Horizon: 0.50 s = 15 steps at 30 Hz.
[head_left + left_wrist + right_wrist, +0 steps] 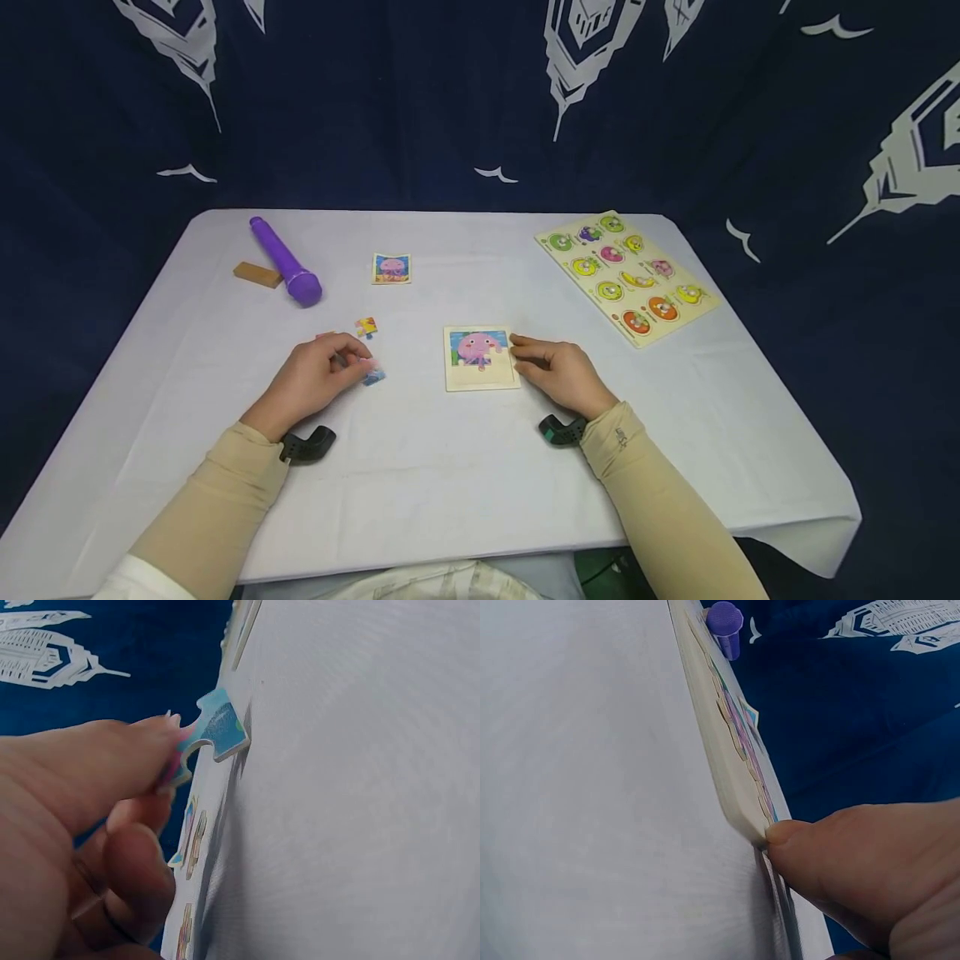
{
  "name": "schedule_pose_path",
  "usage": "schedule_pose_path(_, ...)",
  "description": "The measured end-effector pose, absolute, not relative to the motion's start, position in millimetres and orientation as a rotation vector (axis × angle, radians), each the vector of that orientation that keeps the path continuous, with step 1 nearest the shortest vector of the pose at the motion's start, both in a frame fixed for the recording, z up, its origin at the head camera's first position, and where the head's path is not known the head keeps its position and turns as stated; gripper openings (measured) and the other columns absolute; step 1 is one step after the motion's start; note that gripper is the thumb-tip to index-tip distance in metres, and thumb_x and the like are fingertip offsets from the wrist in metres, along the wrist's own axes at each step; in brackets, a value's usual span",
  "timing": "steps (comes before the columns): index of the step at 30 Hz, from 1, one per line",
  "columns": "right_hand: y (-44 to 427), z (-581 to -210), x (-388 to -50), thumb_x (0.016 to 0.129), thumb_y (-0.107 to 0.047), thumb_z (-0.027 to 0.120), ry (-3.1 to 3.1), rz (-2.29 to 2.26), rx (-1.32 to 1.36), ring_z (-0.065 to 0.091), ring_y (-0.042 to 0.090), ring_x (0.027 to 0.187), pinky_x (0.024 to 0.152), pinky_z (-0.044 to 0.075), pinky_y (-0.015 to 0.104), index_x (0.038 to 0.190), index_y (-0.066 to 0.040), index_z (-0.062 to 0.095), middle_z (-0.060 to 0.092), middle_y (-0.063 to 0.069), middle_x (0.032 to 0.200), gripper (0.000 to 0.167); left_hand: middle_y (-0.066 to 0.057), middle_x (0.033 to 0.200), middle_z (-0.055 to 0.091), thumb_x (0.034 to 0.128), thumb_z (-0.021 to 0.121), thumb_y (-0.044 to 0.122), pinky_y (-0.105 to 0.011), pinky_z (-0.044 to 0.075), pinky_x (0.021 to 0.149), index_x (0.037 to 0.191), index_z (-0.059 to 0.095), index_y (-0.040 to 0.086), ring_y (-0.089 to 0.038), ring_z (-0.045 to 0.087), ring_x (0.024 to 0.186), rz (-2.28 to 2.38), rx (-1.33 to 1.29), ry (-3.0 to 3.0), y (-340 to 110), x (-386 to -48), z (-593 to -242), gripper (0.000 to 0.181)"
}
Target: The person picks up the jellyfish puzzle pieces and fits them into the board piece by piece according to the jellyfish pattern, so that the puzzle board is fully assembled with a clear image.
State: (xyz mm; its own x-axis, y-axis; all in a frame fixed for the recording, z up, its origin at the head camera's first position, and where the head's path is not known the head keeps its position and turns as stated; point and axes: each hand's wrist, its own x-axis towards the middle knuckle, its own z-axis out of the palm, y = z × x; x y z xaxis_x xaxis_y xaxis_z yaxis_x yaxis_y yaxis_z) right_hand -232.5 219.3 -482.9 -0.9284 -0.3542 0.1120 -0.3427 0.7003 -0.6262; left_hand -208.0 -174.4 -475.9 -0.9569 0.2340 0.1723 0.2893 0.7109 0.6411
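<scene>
Piece (225,731) pinched in my L hand (317,373), mid-fitting I'd say!
R hand (561,375) unclenched, touching board (471,382) left of fingertips; next prob. needs piece turned to fit.

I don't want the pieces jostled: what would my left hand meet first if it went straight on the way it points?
Probably the puzzle board, at its left edge; the left hand's height is hard to judge, so it might pass above.

Behind the puzzle tray (480,381), a card (392,269) lies between microphone (282,257) and fruit board (636,262).
</scene>
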Motion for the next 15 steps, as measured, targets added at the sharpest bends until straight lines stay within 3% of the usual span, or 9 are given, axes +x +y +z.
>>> schedule_pose_path(6,218.8,-484.0,-231.7,0.098,-0.022,0.072,2.878,-1.061,-0.585,0.057,0.023,0.136,0.112,0.044,0.045,0.126,-0.014,0.075,0.063,-0.003,0.143,0.03,0.002,0.083,0.062,0.0969,0.074,0.026,-0.027,0.041,0.061,0.101,0.072,0.018,-0.014,0.051,0.065,-1.146,-0.384,-2.831,-173.2,-208.4,-475.8,0.009)
schedule_pose_path(15,219.8,-484.5,-231.7,0.098,-0.022,0.072,2.879,-1.061,-0.575,0.057,0.023,0.136,0.112,0.044,0.044,0.126,-0.014,0.074,0.063,-0.003,0.143,0.03,0.001,0.088,0.068,0.0938,0.078,0.027,-0.025,0.041,0.062,0.099,0.072,0.016,-0.014,0.053,0.069,-1.19,-0.367,-2.842,-171.0,-206.7,-474.4,0.014)
